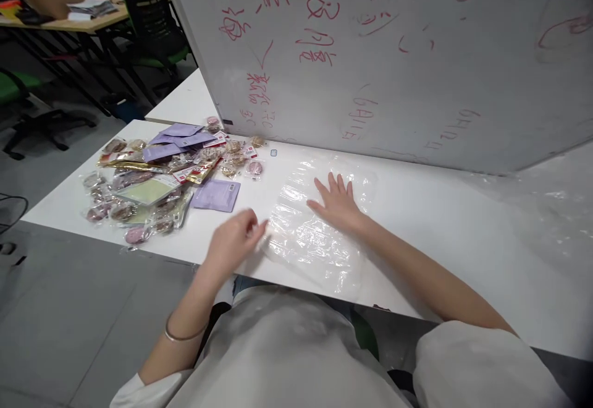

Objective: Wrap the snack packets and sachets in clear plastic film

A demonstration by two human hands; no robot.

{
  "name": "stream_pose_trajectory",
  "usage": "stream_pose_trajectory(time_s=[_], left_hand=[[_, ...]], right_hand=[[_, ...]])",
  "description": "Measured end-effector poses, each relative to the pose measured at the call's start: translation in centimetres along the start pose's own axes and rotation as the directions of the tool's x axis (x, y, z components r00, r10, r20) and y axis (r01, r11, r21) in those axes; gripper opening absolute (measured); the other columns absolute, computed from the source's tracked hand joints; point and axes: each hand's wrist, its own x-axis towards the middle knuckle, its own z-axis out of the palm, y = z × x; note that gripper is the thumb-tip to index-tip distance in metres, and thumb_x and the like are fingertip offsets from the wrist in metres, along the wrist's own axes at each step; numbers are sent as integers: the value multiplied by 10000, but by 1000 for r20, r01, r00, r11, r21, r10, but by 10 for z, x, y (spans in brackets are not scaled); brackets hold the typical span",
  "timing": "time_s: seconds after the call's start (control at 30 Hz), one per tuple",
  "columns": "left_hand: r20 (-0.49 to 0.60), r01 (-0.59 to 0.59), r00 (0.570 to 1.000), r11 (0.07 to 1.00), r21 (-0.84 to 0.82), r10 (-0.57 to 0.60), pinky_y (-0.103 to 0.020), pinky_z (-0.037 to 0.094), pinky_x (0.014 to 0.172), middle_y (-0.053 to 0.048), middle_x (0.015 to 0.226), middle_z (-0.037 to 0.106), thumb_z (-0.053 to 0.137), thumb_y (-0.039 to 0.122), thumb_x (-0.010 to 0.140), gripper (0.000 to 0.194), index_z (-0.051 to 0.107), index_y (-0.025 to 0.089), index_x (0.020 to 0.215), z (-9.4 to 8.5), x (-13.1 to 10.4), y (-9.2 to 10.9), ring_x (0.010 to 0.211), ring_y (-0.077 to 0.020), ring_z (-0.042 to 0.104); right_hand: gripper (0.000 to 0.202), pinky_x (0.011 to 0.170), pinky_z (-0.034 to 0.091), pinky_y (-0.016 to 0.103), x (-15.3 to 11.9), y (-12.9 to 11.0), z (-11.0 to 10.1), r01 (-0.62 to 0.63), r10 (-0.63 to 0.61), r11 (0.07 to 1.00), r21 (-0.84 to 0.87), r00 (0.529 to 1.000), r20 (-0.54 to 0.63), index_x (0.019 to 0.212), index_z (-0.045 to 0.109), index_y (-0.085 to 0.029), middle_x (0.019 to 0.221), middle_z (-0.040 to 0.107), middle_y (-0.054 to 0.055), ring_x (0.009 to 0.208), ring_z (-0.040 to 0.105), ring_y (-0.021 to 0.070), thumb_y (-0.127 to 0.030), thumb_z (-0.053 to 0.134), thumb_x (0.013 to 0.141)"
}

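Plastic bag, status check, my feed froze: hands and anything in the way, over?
Right hand flat on clear plastic bag, open. Left hand at the bag's left edge, fingers curled, grip unclear. Snack packets piled to the left, clear of the bag.

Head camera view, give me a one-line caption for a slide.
Right hand flat on a clear plastic bag, left hand at its edge, snack packets piled alongside.
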Motion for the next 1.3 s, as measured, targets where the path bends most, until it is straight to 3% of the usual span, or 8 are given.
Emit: stream_pose_trajectory(time_s=[0.1,0.2,0.57,0.73,0.87,0.97,1.1,1.3], left_hand=[[-276,29,961,992,119,5,-489,421,944,-180,1158,580,695,481,759,442,595,181,1068,-11,28,-34,1098,-373,549],[-292,-6,955,983,184,60,-597,205,1130,-234,1384,468,750,426,708,581,556,148,1180,-7,57,-52,1370,-462,311],[-151,4,988,965,261,37,-621,268,1016,-305,1266,518,553,191,861,521,527,48,1361,30,149,-13,1269,-506,388],[-10,-227,974,973,52,228,-543,347,1024,-233,1146,595,562,264,891,565,464,63,1410,32,117,10,1189,-398,490],[253,-464,805,835,-296,537,-396,467,958,-138,1243,593,629,397,885,720,304,194,1494,38,65,26,1118,-257,569],[424,-507,719,833,-222,551,-362,491,932,-106,1217,624,495,406,969,393,526,215,1311,30,61,19,1091,-228,601],[132,-356,934,894,271,332,-454,389,1060,-152,1317,560,393,331,996,378,565,166,1289,-2,115,-22,1241,-293,509],[122,-194,981,785,588,151,-518,356,1046,-195,1407,504,488,330,921,551,471,150,1442,-34,190,-79,1301,-390,426]], right_hand=[[826,1176,34,667,-10,1,13,47,-47,999,-16,999,-4,1566,250,-275,1662,110,81,1508,-8,407,-762,272,899],[826,1194,18,630,-7,6,7,90,-88,995,-43,995,39,1571,245,-257,1663,85,88,1513,-16,384,-747,289,908],[696,1241,31,512,-5,12,3,157,-154,987,35,985,-74,1582,96,-209,1643,194,100,1527,92,257,-583,171,1000],[775,1195,238,559,-23,5,-19,234,-184,954,186,950,-252,1574,-11,-312,1632,227,73,1498,209,300,-573,396,968],[924,1033,444,549,-51,-15,-26,480,-430,856,192,867,-250,1571,40,-274,1569,307,164,1360,424,340,-581,581,887],[608,828,536,444,-69,-25,-19,510,-505,853,112,860,-73,1494,316,-193,1271,578,172,1041,605,280,-461,489,975],[371,802,498,414,-82,-22,-10,499,-499,861,-94,866,25,1334,542,-200,1085,632,132,936,585,252,-318,368,1028],[585,1125,327,534,-90,-5,-6,550,-550,834,-48,835,10,1519,308,-234,1405,500,128,1328,425,290,-499,399,1005]])
